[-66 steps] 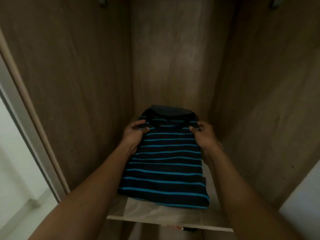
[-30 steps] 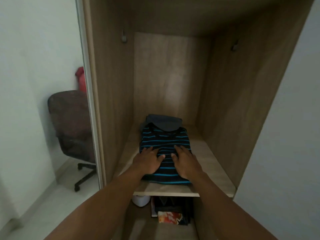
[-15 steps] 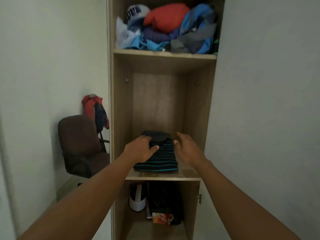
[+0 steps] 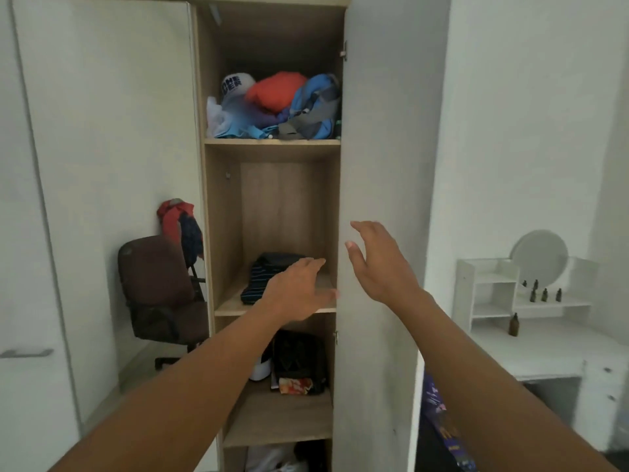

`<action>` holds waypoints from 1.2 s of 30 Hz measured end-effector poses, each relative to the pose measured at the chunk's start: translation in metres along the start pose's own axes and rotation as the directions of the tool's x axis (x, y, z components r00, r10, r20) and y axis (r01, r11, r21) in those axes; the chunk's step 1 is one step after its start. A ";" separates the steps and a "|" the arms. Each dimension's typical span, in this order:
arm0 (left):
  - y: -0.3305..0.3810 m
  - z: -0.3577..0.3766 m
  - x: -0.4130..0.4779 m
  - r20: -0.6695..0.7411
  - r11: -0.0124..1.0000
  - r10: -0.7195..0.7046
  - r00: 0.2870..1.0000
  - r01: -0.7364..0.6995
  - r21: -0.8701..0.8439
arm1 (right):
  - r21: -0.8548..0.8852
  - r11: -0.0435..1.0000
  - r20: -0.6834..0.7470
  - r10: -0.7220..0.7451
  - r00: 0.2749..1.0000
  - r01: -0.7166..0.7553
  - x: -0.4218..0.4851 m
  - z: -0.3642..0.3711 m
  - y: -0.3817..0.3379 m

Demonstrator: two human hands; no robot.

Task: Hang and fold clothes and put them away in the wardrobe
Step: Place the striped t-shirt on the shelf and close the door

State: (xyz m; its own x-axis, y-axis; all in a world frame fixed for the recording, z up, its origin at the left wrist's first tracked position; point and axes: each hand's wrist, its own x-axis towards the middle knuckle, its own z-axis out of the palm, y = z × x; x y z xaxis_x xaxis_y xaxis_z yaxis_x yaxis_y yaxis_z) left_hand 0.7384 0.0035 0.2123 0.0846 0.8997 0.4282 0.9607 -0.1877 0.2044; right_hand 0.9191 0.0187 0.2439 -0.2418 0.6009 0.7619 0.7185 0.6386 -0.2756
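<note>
While striped shirt [image 4: 256, 284] lies on mid shelf [image 4: 231, 304], L hand [image 4: 296, 292] hovers, fingers loose; R hand [image 4: 381, 264], at its 2 o'clock, splayed, empty.

Location type: home bedroom. An open wooden wardrobe [image 4: 218, 233] stands ahead of the left hand [image 4: 299, 291]. Loose clothes [image 4: 275, 107] fill the upper shelf [image 4: 272, 142] above that hand, and a folded striped shirt [image 4: 258, 284] lies on the middle shelf [image 4: 235, 306] just behind it. A brown swivel chair [image 4: 153, 284], with garments [image 4: 180, 226] hanging behind it, stands to its left. Right of the right hand [image 4: 381, 264], a white counter [image 4: 531, 349] carries a round mirror [image 4: 539, 257] and small bottles [image 4: 544, 294].
</note>
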 end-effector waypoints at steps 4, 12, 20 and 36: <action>0.046 -0.003 -0.007 0.002 0.998 0.057 0.998 -0.057 -0.016 | -0.083 0.996 -0.206 -0.033 0.978 0.016 -0.029 -0.050 0.010; 0.083 -0.008 -0.017 -0.007 0.990 0.139 0.990 -0.139 -0.026 | 0.156 0.974 0.064 0.155 0.986 -0.164 -0.043 -0.068 0.040; 0.067 -0.024 -0.022 -0.129 0.985 0.169 0.977 -0.163 0.054 | 0.284 0.959 -0.003 0.028 1.000 -0.026 -0.050 -0.049 0.019; -0.102 -0.064 -0.036 -0.271 0.932 -0.057 0.961 0.148 0.331 | 0.460 0.875 0.219 -0.275 0.936 0.150 0.037 0.112 -0.075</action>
State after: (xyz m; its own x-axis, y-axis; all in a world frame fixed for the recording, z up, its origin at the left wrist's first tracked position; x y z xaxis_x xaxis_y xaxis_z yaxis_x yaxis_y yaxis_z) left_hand 0.6199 -0.0354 0.2324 -0.0445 0.7686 0.6382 0.9953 0.0890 -0.0378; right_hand 0.7830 0.0466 0.2267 -0.5666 0.4919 0.6610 0.2924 0.8701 -0.3968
